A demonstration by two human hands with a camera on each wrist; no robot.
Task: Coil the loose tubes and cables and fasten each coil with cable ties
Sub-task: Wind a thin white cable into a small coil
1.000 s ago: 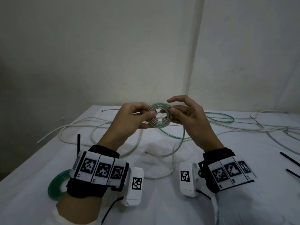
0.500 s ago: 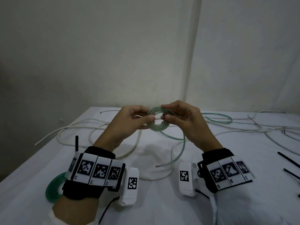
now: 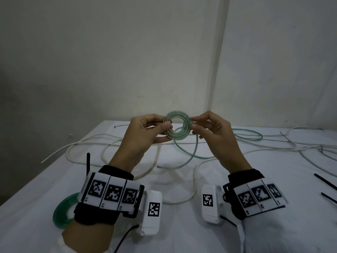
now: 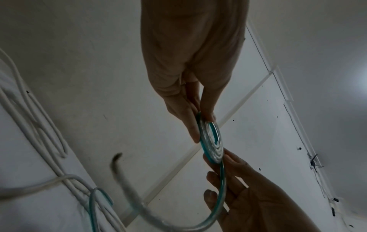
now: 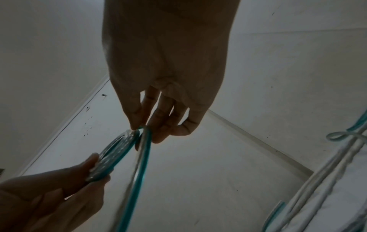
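Observation:
A flat spiral coil of clear green-striped tube (image 3: 177,125) is held up above the table between both hands. My left hand (image 3: 165,125) pinches its left side with thumb and fingers; the left wrist view shows the same coil (image 4: 210,141) edge-on. My right hand (image 3: 193,123) pinches the coil's right rim, where the loose run of tube (image 5: 142,164) leaves it. That loose tube (image 3: 189,154) hangs down to the table and loops away to the right. A finished green coil (image 3: 62,212) lies by my left wrist.
Long white cables (image 3: 87,143) sprawl over the white table (image 3: 182,234), left and far right. Black cable ties (image 3: 326,181) lie at the right edge. One black tie (image 3: 88,161) stands behind my left wrist. Walls close the back.
The coil has been turned and raised slightly between my hands, and it now faces the head camera flat. My right fingers have shifted from covering the coil to pinching its right rim.

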